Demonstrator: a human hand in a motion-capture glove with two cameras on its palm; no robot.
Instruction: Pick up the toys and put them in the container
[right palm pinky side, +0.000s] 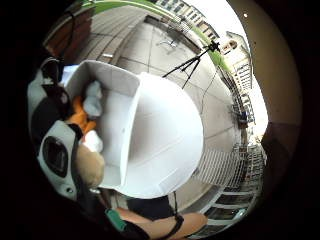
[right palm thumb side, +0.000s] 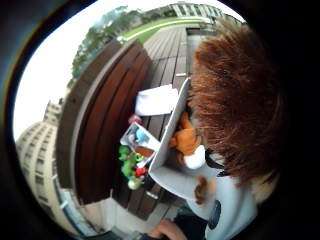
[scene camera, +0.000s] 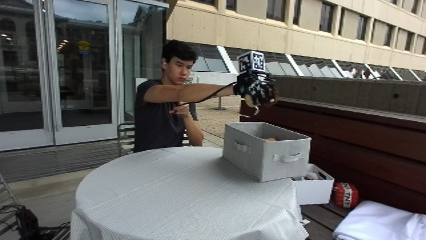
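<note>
In the outside view my gloved right hand (scene camera: 255, 89) is raised well above the grey fabric container (scene camera: 266, 150), which stands at the far right edge of the round white-clothed table (scene camera: 180, 200). The fingers curl round a brown furry toy (right palm thumb side: 235, 90), which fills much of the thumb side palm view; only a tan bit of it shows under the glove in the outside view. Looking down into the container (right palm pinky side: 125, 90), I see a white plush toy (right palm pinky side: 93, 100) and an orange plush toy (right palm pinky side: 79, 118) lying inside. The orange toy (right palm thumb side: 186, 141) also shows over the container's wall.
A small white box (scene camera: 314, 188) of little toys sits on the dark wooden bench (scene camera: 373, 145) beside the table, with green figures (right palm thumb side: 131, 165) next to it. A red ball (scene camera: 345, 194) and a white cloth (scene camera: 381, 223) lie there too. A tripod (right palm pinky side: 194, 61) stands on the paving.
</note>
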